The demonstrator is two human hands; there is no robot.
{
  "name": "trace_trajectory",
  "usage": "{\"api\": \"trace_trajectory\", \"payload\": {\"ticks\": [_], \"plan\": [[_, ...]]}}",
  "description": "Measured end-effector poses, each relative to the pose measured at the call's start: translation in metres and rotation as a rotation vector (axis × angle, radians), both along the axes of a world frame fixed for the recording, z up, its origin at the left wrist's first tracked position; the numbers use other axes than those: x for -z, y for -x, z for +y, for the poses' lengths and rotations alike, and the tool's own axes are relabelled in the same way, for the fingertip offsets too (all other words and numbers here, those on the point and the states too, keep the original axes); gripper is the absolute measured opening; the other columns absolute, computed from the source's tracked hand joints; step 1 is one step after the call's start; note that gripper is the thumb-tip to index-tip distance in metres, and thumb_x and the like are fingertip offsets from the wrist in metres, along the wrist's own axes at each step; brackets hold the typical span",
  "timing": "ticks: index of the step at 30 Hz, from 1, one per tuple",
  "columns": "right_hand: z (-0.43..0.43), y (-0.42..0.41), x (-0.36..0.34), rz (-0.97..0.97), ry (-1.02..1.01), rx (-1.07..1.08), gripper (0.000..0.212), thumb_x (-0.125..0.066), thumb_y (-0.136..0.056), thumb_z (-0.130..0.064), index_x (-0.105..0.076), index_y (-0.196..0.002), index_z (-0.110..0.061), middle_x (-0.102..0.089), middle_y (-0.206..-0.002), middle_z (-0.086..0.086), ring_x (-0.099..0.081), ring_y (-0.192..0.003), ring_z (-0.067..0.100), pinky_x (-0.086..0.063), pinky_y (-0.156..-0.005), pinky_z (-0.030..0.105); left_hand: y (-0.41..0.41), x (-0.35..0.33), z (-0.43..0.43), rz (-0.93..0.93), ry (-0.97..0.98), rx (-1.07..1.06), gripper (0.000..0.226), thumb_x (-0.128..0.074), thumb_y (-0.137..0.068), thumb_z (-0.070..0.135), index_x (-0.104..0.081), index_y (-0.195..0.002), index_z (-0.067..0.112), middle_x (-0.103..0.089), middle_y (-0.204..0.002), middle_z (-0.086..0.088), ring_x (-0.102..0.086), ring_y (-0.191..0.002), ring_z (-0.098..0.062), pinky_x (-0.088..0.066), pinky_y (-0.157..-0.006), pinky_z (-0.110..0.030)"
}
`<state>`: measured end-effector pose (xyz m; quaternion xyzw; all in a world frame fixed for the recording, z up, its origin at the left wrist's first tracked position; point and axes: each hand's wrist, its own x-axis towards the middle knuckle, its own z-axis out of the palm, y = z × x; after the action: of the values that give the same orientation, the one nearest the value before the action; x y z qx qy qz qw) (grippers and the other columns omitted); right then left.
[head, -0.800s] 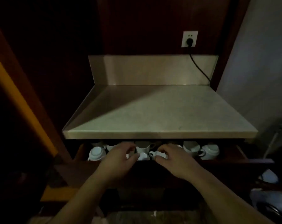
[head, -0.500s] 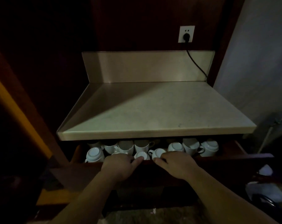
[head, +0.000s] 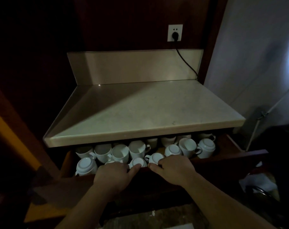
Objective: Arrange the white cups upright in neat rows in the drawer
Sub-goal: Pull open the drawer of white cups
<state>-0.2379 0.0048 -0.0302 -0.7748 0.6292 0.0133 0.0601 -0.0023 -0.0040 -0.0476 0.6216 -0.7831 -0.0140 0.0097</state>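
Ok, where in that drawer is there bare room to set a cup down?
One bare strip of drawer floor shows right of the upside-down cup, by the right wall. A small gap sits around. The left and front, near both hands, are crowded.

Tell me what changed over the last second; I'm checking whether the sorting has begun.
The drawer has slid further out, exposing more white cups. The left hand and right hand drew back from among the cups to the drawer's front edge, which they now grip. No cup was lifted; several are still upside down. The counter is unchanged.
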Motion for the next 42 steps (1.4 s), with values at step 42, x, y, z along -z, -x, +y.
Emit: {"api": "trace_trajectory", "payload": {"ticks": [42], "plan": [[0.182, 0.013, -0.001, -0.169, -0.219, -0.092, 0.066, -0.030, -0.086, -0.089, -0.059, -0.080, -0.030, -0.063, -0.075, -0.005, -0.060, -0.069, 0.007, -0.044, -0.059, 0.030, 0.011, 0.000, 0.213, -0.033, 0.097, -0.125, 0.083, -0.007, -0.081, 0.088, -0.067, -0.085, 0.031, -0.062, -0.068, 0.004, -0.058, -0.063, -0.009, -0.047, -0.056, -0.030]]}}
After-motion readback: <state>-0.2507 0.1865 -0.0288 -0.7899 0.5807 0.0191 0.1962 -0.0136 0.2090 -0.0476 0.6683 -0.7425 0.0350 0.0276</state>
